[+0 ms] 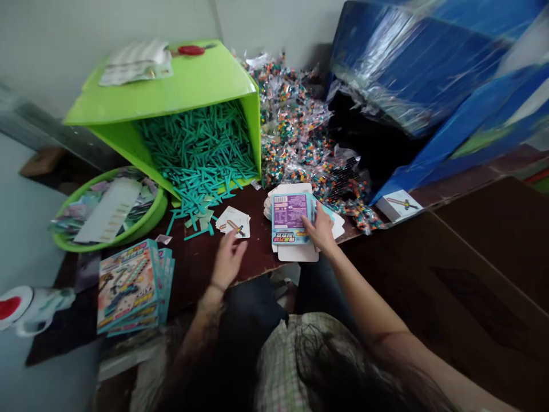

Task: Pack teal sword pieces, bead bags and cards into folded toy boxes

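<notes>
Upper garment: pale green-and-white plaid cloth shirt [278, 366], visible at 6 o'clock, its weave a grid of fine crossing lines. Long, loose strands of dark hair [319, 363] overlie the shirt front. Lower garment: dark blue trousers [253, 303], just above the shirt, covering both thighs. Left wrist, toward 7 o'clock: thin, dark band [218, 287], material indeterminate. Both forearms uncovered; left one partly blurred.

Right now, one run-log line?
left hand: at white picture cards, contact unclear | right hand: on purple printed box | beyond: lime-green plastic bin, teal sticks inside
</notes>
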{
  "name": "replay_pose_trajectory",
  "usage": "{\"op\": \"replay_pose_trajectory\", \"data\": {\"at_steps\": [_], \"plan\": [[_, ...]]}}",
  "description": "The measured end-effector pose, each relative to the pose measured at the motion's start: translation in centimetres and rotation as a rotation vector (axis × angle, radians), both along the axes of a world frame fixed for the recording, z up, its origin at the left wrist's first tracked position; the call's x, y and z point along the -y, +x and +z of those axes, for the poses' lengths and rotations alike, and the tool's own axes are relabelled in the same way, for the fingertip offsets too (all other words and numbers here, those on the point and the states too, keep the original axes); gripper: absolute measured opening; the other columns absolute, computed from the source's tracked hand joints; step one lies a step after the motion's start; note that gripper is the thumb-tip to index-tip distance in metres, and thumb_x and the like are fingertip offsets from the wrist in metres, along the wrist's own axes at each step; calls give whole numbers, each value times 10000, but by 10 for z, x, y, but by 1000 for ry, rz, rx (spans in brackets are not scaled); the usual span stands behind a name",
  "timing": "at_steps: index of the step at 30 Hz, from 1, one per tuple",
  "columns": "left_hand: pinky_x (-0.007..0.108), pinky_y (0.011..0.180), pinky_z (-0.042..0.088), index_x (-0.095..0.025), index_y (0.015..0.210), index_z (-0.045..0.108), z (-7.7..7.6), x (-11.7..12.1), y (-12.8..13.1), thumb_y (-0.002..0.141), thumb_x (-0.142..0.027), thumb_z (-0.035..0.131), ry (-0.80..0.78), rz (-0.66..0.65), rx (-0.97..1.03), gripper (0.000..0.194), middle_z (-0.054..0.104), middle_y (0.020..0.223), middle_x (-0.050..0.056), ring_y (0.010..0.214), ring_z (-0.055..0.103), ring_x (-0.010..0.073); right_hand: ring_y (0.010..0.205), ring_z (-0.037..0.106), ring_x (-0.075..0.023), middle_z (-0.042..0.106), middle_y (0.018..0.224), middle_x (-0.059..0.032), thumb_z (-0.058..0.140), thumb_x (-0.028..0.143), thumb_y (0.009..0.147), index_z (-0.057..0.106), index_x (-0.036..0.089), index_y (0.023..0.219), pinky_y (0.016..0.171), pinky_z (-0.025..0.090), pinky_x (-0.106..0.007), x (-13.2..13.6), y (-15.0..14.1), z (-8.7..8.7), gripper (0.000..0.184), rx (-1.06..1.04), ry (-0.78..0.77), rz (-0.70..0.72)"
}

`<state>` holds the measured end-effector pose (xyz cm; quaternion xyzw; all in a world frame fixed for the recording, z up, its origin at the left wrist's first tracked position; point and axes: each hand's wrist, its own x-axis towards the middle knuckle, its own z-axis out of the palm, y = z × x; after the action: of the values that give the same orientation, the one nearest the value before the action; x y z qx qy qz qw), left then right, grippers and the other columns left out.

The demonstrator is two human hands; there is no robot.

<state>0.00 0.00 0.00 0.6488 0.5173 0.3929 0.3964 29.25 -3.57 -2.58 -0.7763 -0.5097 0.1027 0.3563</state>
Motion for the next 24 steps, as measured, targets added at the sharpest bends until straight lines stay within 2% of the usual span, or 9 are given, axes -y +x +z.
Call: {"op": "replay_pose_trajectory", "data": {"at_steps": [4, 7, 9, 11, 13, 16, 18, 20, 24], "plan": [[458, 1004, 546, -182, 1430, 568, -3, -2, 81, 893, -511, 699, -178, 46, 126, 643, 651, 1294, 171, 1071, 684, 262, 1346, 539, -401, 630, 1418, -196, 475, 608, 970, 441, 180, 1539, 1155, 328, -697, 1, -1, 10, 714, -67, 0, 94], [481, 1161, 432, -179, 1495, 507, 6, 16, 114, 878, -586, 683, -3, 72, 205, 760, 594, 1423, 189, 1335, 572, 327, 1446, 478, -347, 524, 1553, -184, 434, 557, 1013, 389, 183, 1585, 1217, 336, -613, 30, 1, 27, 686, -173, 173, 194], [457, 1224, 365, -205, 1560, 423, 17, 43, 108, 886, -624, 662, 132, 55, 234, 829, 499, 1556, 176, 1460, 466, 328, 1519, 405, -301, 437, 1635, -140, 426, 537, 1037, 346, 213, 1618, 1262, 321, -539, 61, -3, 33, 670, -289, 267, 257], [437, 1238, 348, -225, 1615, 317, 27, 73, 88, 891, -629, 663, 173, 59, 253, 899, 417, 1631, 161, 1494, 430, 324, 1541, 381, -281, 403, 1664, -101, 437, 522, 1050, 326, 251, 1633, 1283, 307, -511, 99, -16, 30, 653, -439, 264, 335], [430, 1212, 381, -229, 1625, 283, 35, 100, 63, 891, -632, 668, 137, 59, 265, 921, 411, 1636, 159, 1460, 472, 328, 1544, 381, -279, 381, 1678, -89, 456, 519, 1049, 292, 270, 1648, 1286, 310, -510, 136, -36, 21, 669, -575, 197, 411], [423, 1135, 453, -216, 1558, 385, 37, 132, 32, 899, -659, 645, 19, 19, 280, 835, 541, 1520, 152, 1315, 593, 308, 1560, 349, -278, 345, 1694, -98, 498, 549, 1025, 253, 259, 1657, 1291, 302, -512, 174, -67, 9, 737, -649, 100, 467], [406, 1089, 479, -212, 1464, 487, 35, 151, 22, 904, -692, 615, -23, 31, 291, 749, 617, 1415, 132, 1228, 632, 283, 1559, 344, -284, 351, 1687, -111, 541, 572, 997, 281, 243, 1640, 1293, 294, -508, 180, -80, 10, 768, -631, 97, 472], [380, 1031, 501, -217, 1337, 575, 34, 167, 20, 903, -737, 579, -9, 114, 317, 677, 659, 1317, 108, 1144, 650, 256, 1516, 404, -293, 405, 1648, -126, 594, 572, 965, 334, 241, 1603, 1268, 332, -501, 172, -86, 20, 764, -628, 132, 477], [307, 711, 518, -224, 983, 640, 38, 181, 24, 920, -819, 424, 18, 320, 429, 636, 655, 854, 27, 721, 602, 172, 1187, 641, -253, 659, 1326, -93, 577, 522, 980, 499, 270, 1377, 1055, 514, -433, 143, -94, 46, 476, -787, 171, 536]]}}
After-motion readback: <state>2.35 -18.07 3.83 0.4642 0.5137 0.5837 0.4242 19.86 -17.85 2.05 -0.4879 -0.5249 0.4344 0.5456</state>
